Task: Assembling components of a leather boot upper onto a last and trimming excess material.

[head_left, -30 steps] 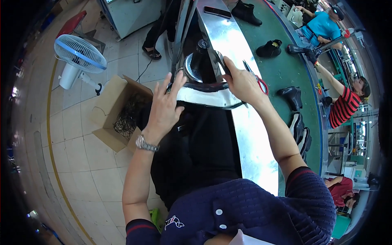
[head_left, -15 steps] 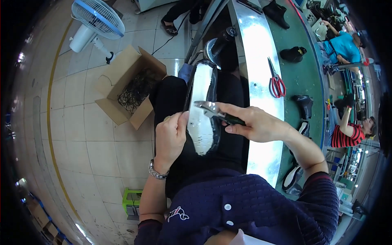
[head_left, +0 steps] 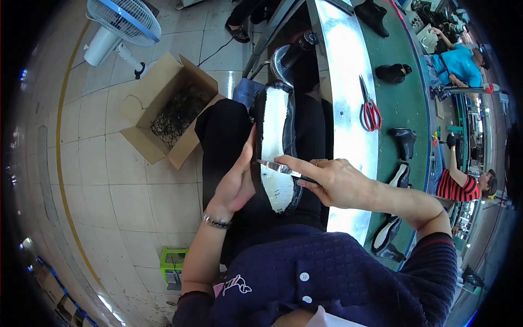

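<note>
A black shoe (head_left: 274, 125) rests sole-up over my lap, toe and heel pointing along my thighs, its white underside facing me. Several small metal bits dot the white near its lower end. My left hand (head_left: 235, 182) holds the shoe's left side, thumb along the edge; its other fingers are partly hidden beneath. In my right hand (head_left: 332, 180) is a pair of pincers (head_left: 274, 166) with a silver head and dark handles. The head lies across the white underside, its tip at the left edge near my left hand. My right index finger stretches along the tool.
To the right runs a metal ledge (head_left: 348, 180) bearing red-handled scissors (head_left: 371, 111), beside a green belt (head_left: 389, 101) with several black shoes. An open cardboard box (head_left: 188, 144) with dark stringy scraps and a fan (head_left: 122, 24) stand at left. Two people work beyond the belt.
The pincers have moved down and left over the white underside to its left edge. My left hand has opened from a curled grip and lies flatter along the shoe's side.
</note>
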Tool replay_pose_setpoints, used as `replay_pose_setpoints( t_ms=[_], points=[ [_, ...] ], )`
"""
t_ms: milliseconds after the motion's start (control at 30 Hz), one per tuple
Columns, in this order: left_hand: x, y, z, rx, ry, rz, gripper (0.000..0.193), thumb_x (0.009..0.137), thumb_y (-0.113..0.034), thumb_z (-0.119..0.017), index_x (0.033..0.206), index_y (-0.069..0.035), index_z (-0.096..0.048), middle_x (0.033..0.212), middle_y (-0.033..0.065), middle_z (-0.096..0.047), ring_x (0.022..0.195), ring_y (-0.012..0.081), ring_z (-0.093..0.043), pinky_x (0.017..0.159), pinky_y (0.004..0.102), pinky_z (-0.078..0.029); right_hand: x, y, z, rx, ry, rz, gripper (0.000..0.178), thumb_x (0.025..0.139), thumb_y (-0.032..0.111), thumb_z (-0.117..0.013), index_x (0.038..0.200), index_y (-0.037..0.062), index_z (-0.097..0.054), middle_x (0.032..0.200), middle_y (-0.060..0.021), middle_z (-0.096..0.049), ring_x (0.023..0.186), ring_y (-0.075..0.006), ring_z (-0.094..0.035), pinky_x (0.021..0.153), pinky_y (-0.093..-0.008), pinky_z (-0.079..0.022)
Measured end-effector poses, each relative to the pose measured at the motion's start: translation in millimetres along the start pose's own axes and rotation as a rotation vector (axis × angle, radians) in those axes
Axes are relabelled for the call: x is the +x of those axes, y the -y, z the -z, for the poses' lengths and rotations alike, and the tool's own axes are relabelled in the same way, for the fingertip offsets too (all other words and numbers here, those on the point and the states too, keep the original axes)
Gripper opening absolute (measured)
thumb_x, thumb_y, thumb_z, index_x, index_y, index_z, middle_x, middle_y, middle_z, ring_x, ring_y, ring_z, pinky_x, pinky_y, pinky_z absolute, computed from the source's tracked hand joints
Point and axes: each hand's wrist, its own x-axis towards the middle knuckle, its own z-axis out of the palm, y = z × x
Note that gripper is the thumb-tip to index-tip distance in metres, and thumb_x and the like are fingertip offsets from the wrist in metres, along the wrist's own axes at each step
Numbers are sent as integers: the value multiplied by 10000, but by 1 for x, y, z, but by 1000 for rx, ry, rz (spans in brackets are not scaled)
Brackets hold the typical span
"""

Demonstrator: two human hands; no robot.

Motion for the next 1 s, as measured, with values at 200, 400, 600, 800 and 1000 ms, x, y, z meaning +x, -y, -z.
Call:
replay_pose_setpoints(
  t_ms=[200, 400, 600, 800, 1000],
  points=[
    [22, 0, -13, 131, -113, -55, 824, 935, -363, -601, 1552, -152, -97, 1506, 78, -321, 1345, 196, -358, 1112, 349, -281, -9, -2, -16, 82, -103, -19, 642, 920, 101, -585, 1477, 201, -282, 784, -151, -658, 543, -295, -639, 499, -386, -531],
    [25, -1, -20, 349, -141, -160, 875, 907, -311, -631, 1551, -121, -70, 1464, 115, -364, 1288, 181, -408, 1073, 318, -322, -1, 12, 55, 131, 252, -161, 541, 916, 123, -587, 1415, 110, -380, 670, -210, -629, 580, -377, -639, 569, -454, -515],
    [22, -2, -26, 432, -157, -117, 842, 922, -260, -611, 1555, -163, -64, 1438, 94, -397, 1228, 167, -461, 1044, 306, -363, 27, -4, 83, 59, -435, 318, 669, 896, 169, -637, 1482, 174, -315, 895, -163, -682, 747, -338, -681, 673, -402, -549],
    [24, -6, -28, 391, -173, -93, 831, 923, -223, -614, 1556, -177, -78, 1423, 81, -423, 1189, 140, -487, 1021, 290, -385, 43, -23, 97, -667, -231, 237, 622, 944, 253, -572, 1499, 265, -292, 567, -108, -560, 444, -306, -554, 474, -411, -433],
    [24, -7, -28, 388, -149, -109, 844, 919, -232, -626, 1556, -176, -74, 1379, 76, -469, 1140, 127, -524, 978, 288, -423, 51, -57, 64, -358, -199, 134, 619, 938, 211, -571, 1490, 242, -293, 619, -175, -596, 568, -367, -614, 565, -470, -487]
  ],
)
